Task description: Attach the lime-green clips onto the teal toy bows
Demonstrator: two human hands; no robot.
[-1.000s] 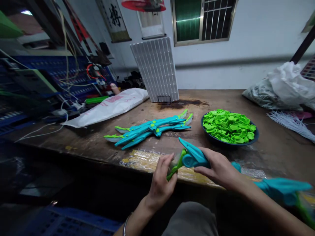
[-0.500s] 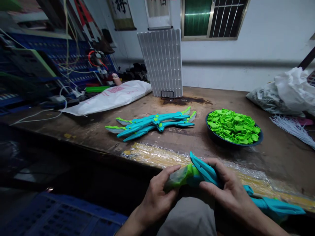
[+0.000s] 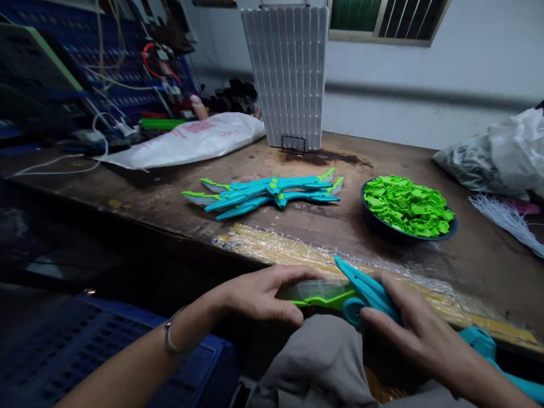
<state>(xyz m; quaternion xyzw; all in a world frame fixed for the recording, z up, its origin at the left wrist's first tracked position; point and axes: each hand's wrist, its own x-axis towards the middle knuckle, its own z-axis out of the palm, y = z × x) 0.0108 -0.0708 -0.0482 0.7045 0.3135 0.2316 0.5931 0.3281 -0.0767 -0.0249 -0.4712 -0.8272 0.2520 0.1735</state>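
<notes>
My left hand (image 3: 267, 294) pinches the translucent, green-edged blade end of a teal bow-shaped plastic toy (image 3: 352, 309), fingers above and thumb below. Around the teal limb of the same toy closes my right hand (image 3: 408, 317), its thumb near a round joint. The toy's other teal end shows beyond my right forearm at the lower right. Further back on the workbench (image 3: 331, 221), several similar bow-shaped toys (image 3: 272, 195) lie stacked together. To their right stands a dark bowl (image 3: 369, 218) heaped with bright green plastic pieces (image 3: 408, 204).
Clear film over yellow tape (image 3: 263, 238) covers the bench's front edge. A ridged grey panel (image 3: 293, 79) stands upright at the back. A white sack (image 3: 191, 141) lies left, white bags (image 3: 510, 147) and white strips (image 3: 505, 221) right. A blue crate (image 3: 106, 340) sits below left.
The view has tilted down. My left hand has turned further over the blade, and the toy has rotated, showing its round joint and more of the blade. Both hands keep hold.
</notes>
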